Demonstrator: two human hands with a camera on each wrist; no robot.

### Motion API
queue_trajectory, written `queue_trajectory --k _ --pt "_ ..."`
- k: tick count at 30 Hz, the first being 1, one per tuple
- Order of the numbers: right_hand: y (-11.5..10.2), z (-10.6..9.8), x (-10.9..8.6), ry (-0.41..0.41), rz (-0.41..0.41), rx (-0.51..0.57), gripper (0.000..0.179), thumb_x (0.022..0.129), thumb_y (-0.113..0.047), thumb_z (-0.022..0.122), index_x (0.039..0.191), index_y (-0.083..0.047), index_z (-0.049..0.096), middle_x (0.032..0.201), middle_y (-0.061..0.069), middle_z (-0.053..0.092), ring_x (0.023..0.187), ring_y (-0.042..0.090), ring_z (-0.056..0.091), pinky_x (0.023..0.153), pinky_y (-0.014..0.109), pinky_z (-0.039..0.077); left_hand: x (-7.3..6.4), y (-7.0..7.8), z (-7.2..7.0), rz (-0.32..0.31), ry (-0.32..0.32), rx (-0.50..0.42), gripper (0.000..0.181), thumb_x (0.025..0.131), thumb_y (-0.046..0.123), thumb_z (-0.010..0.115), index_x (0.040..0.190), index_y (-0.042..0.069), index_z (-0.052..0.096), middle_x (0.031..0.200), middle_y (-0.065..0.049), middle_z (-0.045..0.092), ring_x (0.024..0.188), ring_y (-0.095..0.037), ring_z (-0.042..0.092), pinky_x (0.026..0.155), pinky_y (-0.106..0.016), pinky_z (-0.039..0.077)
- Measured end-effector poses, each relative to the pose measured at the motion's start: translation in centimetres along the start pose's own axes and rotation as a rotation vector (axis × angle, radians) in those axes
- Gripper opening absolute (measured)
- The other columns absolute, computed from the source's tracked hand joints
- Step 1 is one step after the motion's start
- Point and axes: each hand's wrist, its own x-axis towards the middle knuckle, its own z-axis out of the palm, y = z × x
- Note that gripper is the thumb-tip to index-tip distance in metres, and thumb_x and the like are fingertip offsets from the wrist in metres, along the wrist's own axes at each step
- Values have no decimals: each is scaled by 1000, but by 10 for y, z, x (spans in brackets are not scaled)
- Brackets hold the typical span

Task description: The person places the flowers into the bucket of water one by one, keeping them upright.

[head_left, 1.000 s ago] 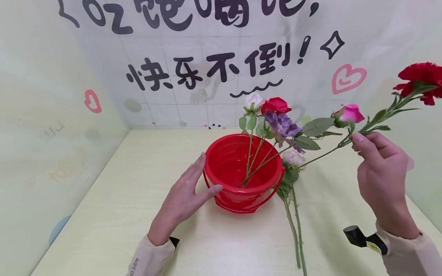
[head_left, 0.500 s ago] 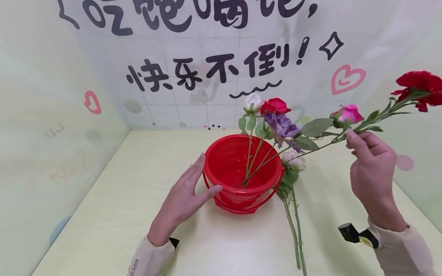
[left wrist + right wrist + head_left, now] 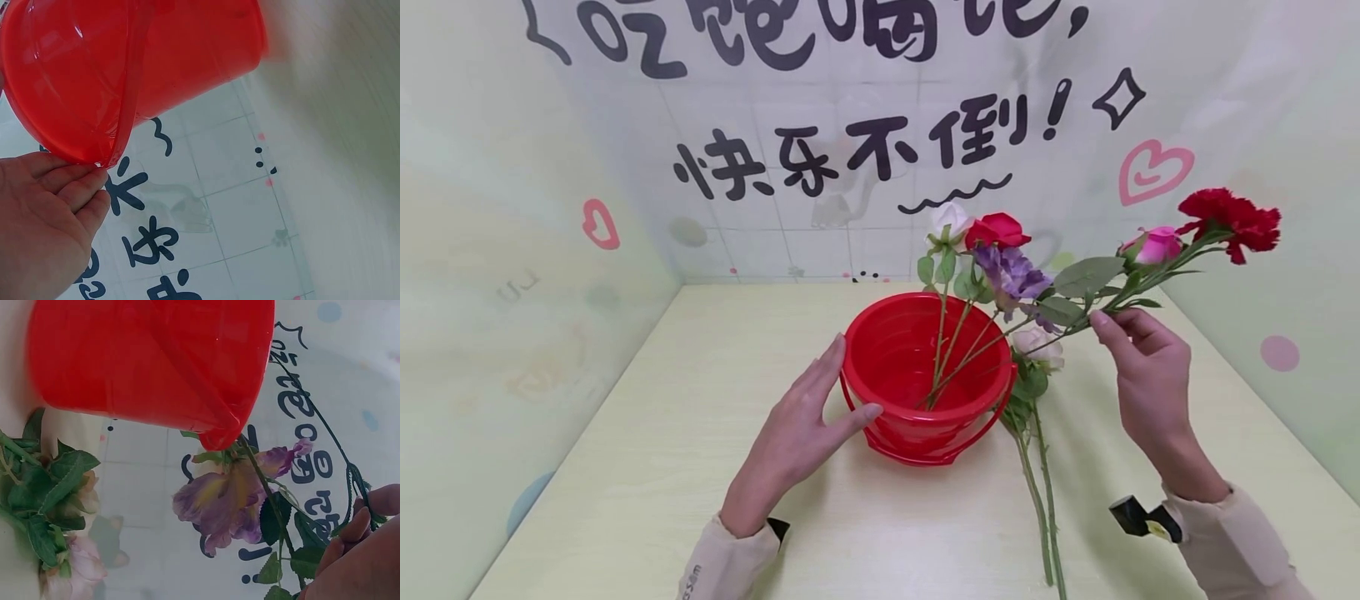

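A red bucket [image 3: 910, 437] stands on the table, its handle hanging down at the front. My left hand [image 3: 793, 442] rests on its left rim with straight fingers, thumb at the front edge. Between thumb and fingers, my right hand [image 3: 1153, 383] pinches the stem of a red carnation [image 3: 1232, 223], tilted with its bloom up to the right. The lower stem crosses the bucket's right rim; its tip is hard to make out. Inside the bucket lean a white rose [image 3: 951, 220], a red rose [image 3: 997, 230], a purple flower [image 3: 1011, 273] and a pink rosebud [image 3: 1159, 247].
Pale pink roses [image 3: 1037, 343] lie on the table [image 3: 700, 400] right of the bucket, their stems pointing toward the front edge. Printed sheeting [image 3: 820, 242] encloses the table at the back and sides. A black wrist camera [image 3: 1131, 515] sits on my right sleeve.
My right hand has moved left toward the bucket and slightly down, bringing the carnation along, its stem sliding over the rim. The left hand and bucket have stayed put.
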Motion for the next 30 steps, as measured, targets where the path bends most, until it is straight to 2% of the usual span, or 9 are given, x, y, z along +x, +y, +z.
queue_trajectory --k 3,6,8,10,15,22,25,30 --pt "6 1 -2 -25 -6 -53 17 98 3 67 83 -3 73 73 -1 62 72 15 41 66 23 37 0 0 0 -1 0 -1 94 94 66 63 166 21 23 170 4 23 153 -25 28 105 -59 47" --pt "11 2 -5 -50 -12 -103 18 98 1 68 83 -7 73 69 -2 60 55 15 28 51 29 22 0 0 0 -6 -3 -4 94 94 66 63 166 21 23 170 5 22 153 -26 28 105 -59 47" --pt "14 3 -6 -68 -20 -130 18 98 0 68 84 -8 73 69 -2 59 47 15 22 47 34 14 0 0 0 -9 -5 -6 94 94 67 63 167 22 22 170 5 22 153 -26 27 105 -60 47" --pt "16 4 -7 -80 -29 -151 17 98 0 68 84 -8 73 70 -1 59 43 14 22 44 35 11 0 0 0 -11 -7 -8 95 94 67 63 167 23 22 170 5 22 154 -26 27 105 -60 46" --pt "20 7 -10 -88 -47 -213 15 98 0 68 85 -6 73 73 -1 61 46 12 27 42 34 13 -1 0 0 -2 -6 -7 95 94 68 62 167 23 21 170 2 23 154 -25 27 108 -60 44" --pt "28 10 -14 -109 -64 -332 15 99 -4 68 92 10 69 76 -3 61 53 12 32 42 30 22 0 -1 0 1 -5 -5 94 94 67 62 167 23 21 170 4 22 154 -25 27 108 -60 44" --pt "32 12 -15 -131 -72 -368 15 99 -5 68 94 9 69 78 -4 59 54 12 35 40 28 24 0 -1 0 0 -4 -3 94 94 67 62 167 22 21 170 6 22 154 -26 27 108 -60 44" --pt "36 16 -15 -162 -77 -396 14 99 -5 68 95 8 70 79 -5 60 68 14 43 42 26 26 0 0 1 -5 -5 -4 95 94 68 62 167 23 21 170 7 21 154 -25 27 107 -59 45"
